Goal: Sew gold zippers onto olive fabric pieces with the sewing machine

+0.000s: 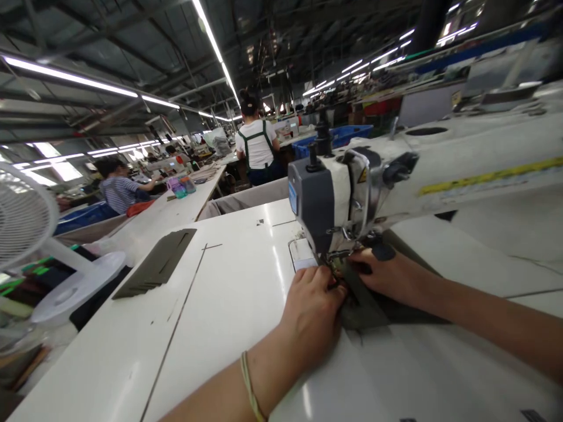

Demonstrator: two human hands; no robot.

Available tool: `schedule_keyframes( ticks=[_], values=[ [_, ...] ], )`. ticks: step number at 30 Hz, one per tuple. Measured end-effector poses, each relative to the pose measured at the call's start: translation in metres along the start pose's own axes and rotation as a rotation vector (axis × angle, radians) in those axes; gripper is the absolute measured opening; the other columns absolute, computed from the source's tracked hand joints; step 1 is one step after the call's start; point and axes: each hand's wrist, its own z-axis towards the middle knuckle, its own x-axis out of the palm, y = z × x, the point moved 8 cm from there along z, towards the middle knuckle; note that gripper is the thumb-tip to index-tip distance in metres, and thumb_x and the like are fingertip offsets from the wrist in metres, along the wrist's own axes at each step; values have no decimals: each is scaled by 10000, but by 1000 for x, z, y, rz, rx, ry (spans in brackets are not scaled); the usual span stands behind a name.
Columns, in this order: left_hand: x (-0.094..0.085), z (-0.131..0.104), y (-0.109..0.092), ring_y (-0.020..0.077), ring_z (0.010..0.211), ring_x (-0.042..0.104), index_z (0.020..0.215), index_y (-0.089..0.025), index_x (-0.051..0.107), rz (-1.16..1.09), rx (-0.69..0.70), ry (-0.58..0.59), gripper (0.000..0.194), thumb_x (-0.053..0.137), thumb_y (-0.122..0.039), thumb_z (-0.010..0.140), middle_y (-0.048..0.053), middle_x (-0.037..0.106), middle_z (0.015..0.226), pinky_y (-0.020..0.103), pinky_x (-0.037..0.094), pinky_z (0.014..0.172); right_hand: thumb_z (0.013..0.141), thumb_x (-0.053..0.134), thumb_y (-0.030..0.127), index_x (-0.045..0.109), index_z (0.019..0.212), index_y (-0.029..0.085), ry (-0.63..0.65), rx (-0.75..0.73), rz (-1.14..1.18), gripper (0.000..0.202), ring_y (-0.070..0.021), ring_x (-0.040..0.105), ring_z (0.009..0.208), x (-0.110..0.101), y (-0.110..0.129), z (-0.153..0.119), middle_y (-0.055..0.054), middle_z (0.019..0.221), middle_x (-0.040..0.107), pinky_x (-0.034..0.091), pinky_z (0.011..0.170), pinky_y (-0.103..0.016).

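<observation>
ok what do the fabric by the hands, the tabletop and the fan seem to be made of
Fabric: probably textile, matt dark olive, thin and without shine; weave unclear.
Tabletop: likely laminate, smooth glossy white, showing bright reflected streaks.
Fan: apparently plastic, white, from its smooth rounded base; its grille might be plastic or coated metal.

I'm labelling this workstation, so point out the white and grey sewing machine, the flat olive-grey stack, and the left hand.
White and grey sewing machine (440,161): head view, on its white arm.
Flat olive-grey stack (157,265): head view, on its top surface.
Left hand (313,308): head view, on its back.
</observation>
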Motion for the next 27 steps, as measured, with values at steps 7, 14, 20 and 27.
schedule_keyframes(
  ticks=[7, 14, 20, 27],
  values=[
    [3, 3, 0, 244, 922, 514, 973, -157, 658, 8, 16, 6, 209, 533, -139, 806, 90, 555, 981, 398, 441, 806, 814, 430, 114, 615, 646, 104, 14, 41, 14, 250, -140, 629, 725, 3, -7, -2, -42, 714, 666, 444, 667, -217],
    [2, 2, -1, 246, 920, 517, 961, -165, 654, 17, 45, -4, 209, 519, -156, 803, 87, 556, 981, 393, 443, 792, 759, 506, 67, 599, 613, 144, -40, 66, 8, 190, -138, 589, 597, 7, -15, -1, -43, 660, 657, 408, 556, -227],
    [3, 2, -1, 246, 924, 516, 970, -165, 654, 42, 49, -9, 228, 524, -143, 784, 85, 550, 990, 394, 430, 797, 789, 506, 89, 626, 675, 145, -6, 103, -35, 174, -150, 596, 652, 9, -19, -1, -54, 717, 667, 415, 614, -250],
    [2, 2, -2, 251, 926, 517, 948, -169, 654, 73, 57, 3, 192, 530, -163, 802, 89, 561, 998, 383, 421, 787, 827, 492, 77, 647, 762, 114, 119, 131, -140, 172, -180, 620, 738, 9, -8, -3, -92, 774, 680, 419, 675, -262]
  ],
)
